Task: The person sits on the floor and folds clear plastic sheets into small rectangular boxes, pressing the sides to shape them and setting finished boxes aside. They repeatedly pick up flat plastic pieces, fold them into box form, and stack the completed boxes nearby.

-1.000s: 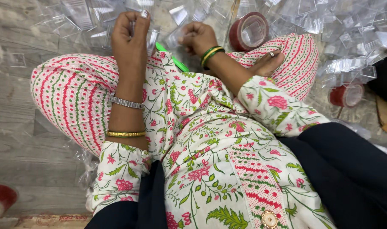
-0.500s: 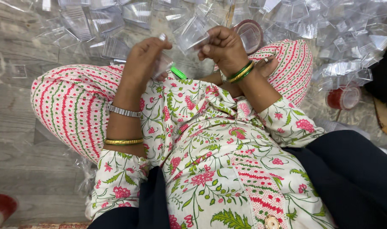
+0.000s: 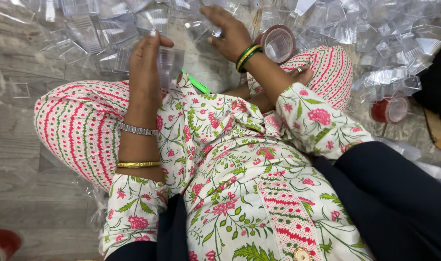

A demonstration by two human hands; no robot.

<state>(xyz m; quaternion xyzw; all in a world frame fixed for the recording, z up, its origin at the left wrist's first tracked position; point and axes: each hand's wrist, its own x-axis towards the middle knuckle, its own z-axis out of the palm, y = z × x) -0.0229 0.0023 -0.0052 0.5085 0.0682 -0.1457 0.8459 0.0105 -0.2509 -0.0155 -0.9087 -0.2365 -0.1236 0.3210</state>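
Left hand [image 3: 145, 65] grips a clear square plastic cup [image 3: 169, 65] at upper left; right hand [image 3: 228, 30], fingers spread, reaches into the clear cup pile [image 3: 375, 34]. Thin cups could crack or slip.

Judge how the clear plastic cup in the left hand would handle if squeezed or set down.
The clear plastic cup looks thin-walled, so probably light and easily crushed. The left hand holds it in fingertips alone, which suggests little weight. Its glossy surface may be slippery.

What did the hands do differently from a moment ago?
The right hand left the left hand and reached forward into the heap of clear plastic cups. The left hand still holds its stack of clear cups. The red tape roll stayed put.
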